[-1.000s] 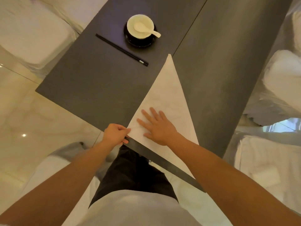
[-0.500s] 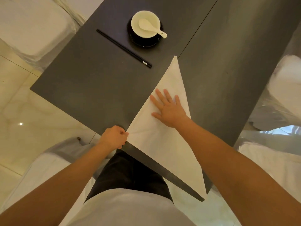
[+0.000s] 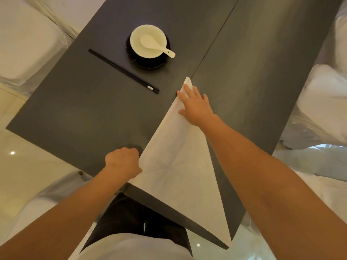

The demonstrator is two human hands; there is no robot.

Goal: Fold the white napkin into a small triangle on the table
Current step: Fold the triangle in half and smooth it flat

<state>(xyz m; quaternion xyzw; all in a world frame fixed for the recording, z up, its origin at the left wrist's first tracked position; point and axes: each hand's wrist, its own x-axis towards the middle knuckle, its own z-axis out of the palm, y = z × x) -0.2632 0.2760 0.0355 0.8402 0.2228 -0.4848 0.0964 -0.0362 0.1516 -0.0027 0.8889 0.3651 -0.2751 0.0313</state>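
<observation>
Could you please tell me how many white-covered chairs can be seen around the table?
3 at least: one chair beyond the table's far left corner, one along its right side, one nearer on the right. Pale cloth beneath the arms may be another.

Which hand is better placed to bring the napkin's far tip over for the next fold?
Right, probably. The right hand lies flat on the napkin just below its far tip, while the left hand pins the near-left corner.

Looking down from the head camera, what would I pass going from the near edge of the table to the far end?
Left hand gripping the napkin's near corner → white napkin → right hand pressed flat near its far tip → black chopsticks → bowl with a spoon in it, on a dark saucer.
</observation>
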